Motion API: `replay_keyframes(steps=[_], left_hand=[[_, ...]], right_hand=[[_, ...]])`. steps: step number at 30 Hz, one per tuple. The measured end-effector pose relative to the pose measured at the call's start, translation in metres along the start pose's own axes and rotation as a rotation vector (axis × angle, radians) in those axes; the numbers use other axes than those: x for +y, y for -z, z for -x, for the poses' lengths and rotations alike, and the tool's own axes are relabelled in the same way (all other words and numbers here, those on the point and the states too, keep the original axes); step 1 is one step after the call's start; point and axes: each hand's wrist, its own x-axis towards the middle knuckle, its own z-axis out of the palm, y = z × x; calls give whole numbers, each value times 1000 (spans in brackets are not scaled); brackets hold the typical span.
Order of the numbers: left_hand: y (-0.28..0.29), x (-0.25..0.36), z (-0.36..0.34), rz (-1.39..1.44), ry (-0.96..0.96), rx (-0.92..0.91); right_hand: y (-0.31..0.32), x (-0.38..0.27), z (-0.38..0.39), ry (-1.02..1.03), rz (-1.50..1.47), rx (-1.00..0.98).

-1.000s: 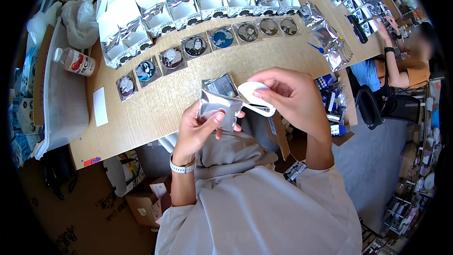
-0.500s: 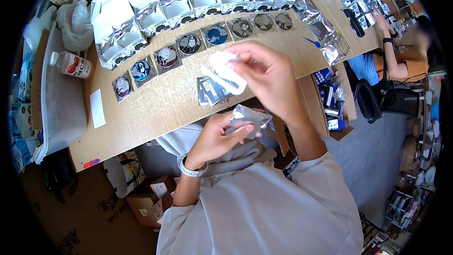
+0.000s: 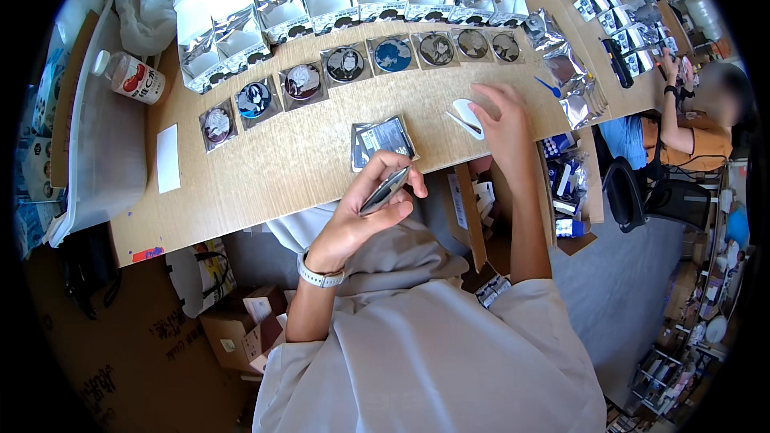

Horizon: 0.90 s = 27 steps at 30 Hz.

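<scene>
My left hand is closed round a thin silver foil packet, seen nearly edge-on just off the table's front edge. My right hand has its fingers apart beside a small white tool lying on the table, whose exact kind I cannot make out. Beyond my left hand lies a small stack of dark printed cards or packets. Farther back, a curved row of round badges in clear sleeves crosses the table. Several open white boxes holding silver packets stand behind the row.
Silver foil pouches and a blue spoon-shaped piece lie at the right. At left are a white card, a bottle and a clear plastic bin. Open cartons stand below the table edge; a person works at far right.
My right hand has set the white tool on the table, let go of it and moved right. My left hand has turned the packet edge-on. The view has shifted slightly.
</scene>
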Motion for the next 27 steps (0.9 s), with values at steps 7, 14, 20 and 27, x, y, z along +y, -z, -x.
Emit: replay_keyframes(steps=[7,14,20,27], left_hand=[[-4,2,-1,-338,-83,131],[-5,8,1,-366,-53,82],[-2,10,1,-400,18,18],[-2,10,1,-342,147,51]], right_hand=[[30,-101,27,199,-420,-219],[23,-114,30,620,-369,-271],[27,-118,30,646,-242,-312],[31,-117,26,831,-41,-362]])
